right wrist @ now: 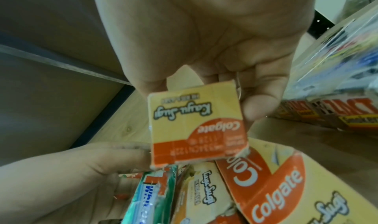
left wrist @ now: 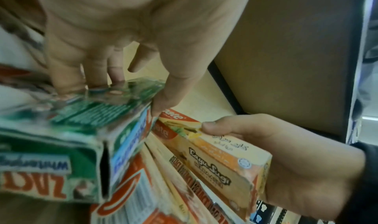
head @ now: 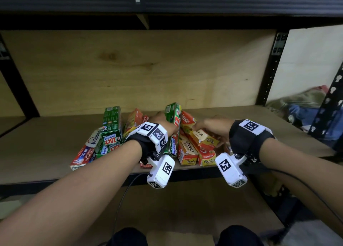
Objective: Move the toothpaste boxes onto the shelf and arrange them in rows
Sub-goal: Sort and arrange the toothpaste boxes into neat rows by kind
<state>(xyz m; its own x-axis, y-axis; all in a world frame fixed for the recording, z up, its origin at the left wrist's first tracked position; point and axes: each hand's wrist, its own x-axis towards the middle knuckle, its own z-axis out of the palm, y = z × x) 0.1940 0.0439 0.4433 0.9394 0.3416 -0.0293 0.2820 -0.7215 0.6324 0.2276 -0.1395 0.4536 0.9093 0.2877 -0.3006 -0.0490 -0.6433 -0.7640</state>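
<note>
Green Zact box (left wrist: 85, 122) gripped by left hand (head: 161, 118); yellow Colgate box (right wrist: 196, 127) pinched by right hand (head: 215, 128); shelf (head: 46, 143) contact apparently unclear.

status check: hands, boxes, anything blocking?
Left hand grips green Zact box. Right hand grips yellow Colgate box. Other boxes still a loose heap on shelf, no rows yet. Nothing blocking.
</note>
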